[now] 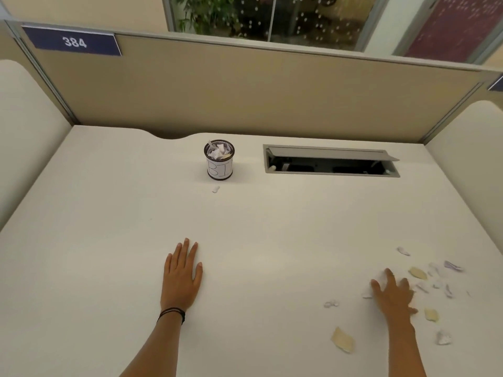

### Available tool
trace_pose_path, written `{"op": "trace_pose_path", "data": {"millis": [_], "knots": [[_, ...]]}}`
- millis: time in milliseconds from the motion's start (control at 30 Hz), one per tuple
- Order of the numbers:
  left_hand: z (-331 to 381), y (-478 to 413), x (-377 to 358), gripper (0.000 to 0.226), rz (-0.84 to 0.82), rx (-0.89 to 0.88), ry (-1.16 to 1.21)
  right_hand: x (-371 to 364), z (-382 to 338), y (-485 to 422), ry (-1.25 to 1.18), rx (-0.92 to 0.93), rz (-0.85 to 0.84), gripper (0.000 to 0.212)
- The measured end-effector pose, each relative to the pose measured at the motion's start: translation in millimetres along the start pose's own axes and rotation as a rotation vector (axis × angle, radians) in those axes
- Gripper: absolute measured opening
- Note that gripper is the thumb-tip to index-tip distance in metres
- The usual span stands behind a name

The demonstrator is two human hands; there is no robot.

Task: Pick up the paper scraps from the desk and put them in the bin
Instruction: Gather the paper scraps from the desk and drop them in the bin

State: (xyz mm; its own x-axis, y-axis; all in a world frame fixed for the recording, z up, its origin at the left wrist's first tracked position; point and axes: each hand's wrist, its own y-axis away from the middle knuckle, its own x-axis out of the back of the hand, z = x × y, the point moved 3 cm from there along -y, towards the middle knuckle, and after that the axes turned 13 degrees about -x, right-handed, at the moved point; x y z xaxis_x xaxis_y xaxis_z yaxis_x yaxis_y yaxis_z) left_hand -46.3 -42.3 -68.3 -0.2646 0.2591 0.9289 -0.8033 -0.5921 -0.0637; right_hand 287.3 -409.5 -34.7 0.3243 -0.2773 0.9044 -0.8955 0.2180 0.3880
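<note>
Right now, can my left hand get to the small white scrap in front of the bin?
Probably yes. The left hand lies flat and empty, and only bare desk lies between it and the scrap before the bin, though it needs a forward stretch.

Your bin (219, 165) stands upright at the back of the surface (109, 213): a small dark mesh cup with a white label, full of crumpled paper. One white scrap (215, 189) lies just in front of it. More scraps (419, 273), white, tan and purplish, lie scattered at near right.
</note>
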Motion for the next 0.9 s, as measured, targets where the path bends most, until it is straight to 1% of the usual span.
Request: {"op": "trace_pose_path", "data": {"millis": [133, 233, 300, 367, 400, 467, 500, 600, 633, 833, 900], "knots": [[-1, 1, -1, 0.056, -0.003, -0.007, -0.004, -11, 4, 6, 0.018, 0.115, 0.077, 0.050], [-2, 1, -1, 0.056, -0.010, -0.008, -0.007, -13, 1, 14, -0.069, 0.226, 0.088, 0.044], [-3, 1, -2, 0.056, -0.010, -0.006, -0.006, -10, 2, 17, -0.147, 0.263, 0.167, 0.042], [-3, 1, -2, 0.055, -0.010, -0.007, -0.007, -5, 5, 15, -0.134, 0.251, 0.279, 0.045], [-3, 2, -2, 0.055, -0.012, -0.009, -0.010, -5, 9, 11, -0.107, 0.197, 0.285, 0.047], [-4, 1, -3, 0.055, -0.010, -0.012, -0.009, -10, 14, 6, -0.064, 0.070, 0.218, 0.050], [-4, 1, -3, 0.055, -0.007, -0.011, -0.008, -12, 15, 6, -0.045, 0.054, 0.195, 0.049], [-4, 1, -4, 0.056, -0.002, -0.011, -0.012, -20, 15, 12, -0.074, 0.163, 0.212, 0.045], [-4, 1, -4, 0.056, 0.001, -0.013, -0.011, -21, 14, 17, -0.106, 0.187, 0.208, 0.041], [-4, 0, -4, 0.056, 0.013, -0.019, -0.008, -31, -2, 48, -0.197, 0.319, 0.230, 0.029], [-5, 1, -5, 0.056, 0.015, -0.018, -0.005, -33, -7, 54, -0.269, 0.331, 0.194, 0.025]]}}
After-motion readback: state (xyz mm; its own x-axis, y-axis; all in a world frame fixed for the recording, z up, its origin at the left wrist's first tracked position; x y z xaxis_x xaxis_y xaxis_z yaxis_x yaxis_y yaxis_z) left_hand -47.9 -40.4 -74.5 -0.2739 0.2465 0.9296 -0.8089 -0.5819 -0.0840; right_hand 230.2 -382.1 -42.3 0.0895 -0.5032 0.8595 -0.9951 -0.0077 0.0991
